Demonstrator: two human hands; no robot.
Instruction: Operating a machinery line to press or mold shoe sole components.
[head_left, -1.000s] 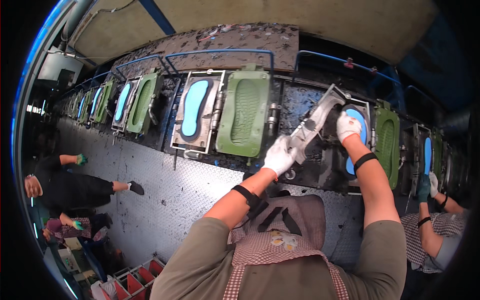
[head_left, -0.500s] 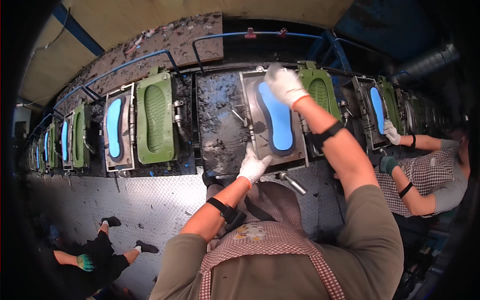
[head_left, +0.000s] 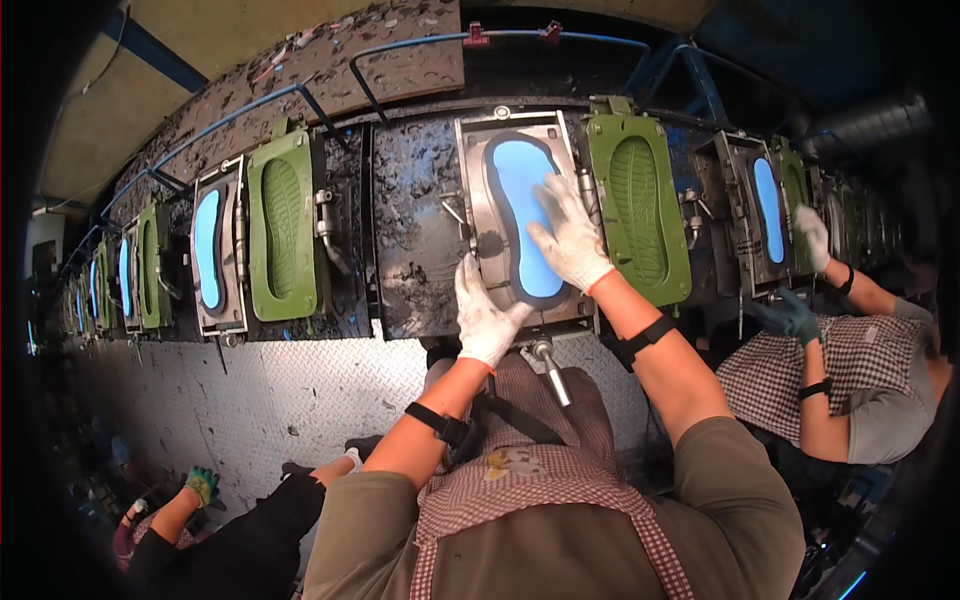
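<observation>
Both gloved hands raised, left grip (head_left: pixel 487 312) and right grip (head_left: pixel 568 235) flat, fingers spread

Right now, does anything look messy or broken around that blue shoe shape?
Nothing looks broken. The blue shoe sole lies neatly in its metal mold, under the right hand. The dark panel beside it is covered in black crusty specks, which looks grubby.

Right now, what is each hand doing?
Left hand: open, resting on the grey metal mould frame, holding nothing.
Right hand: open, flat on the blue foot-shaped sole.
</observation>
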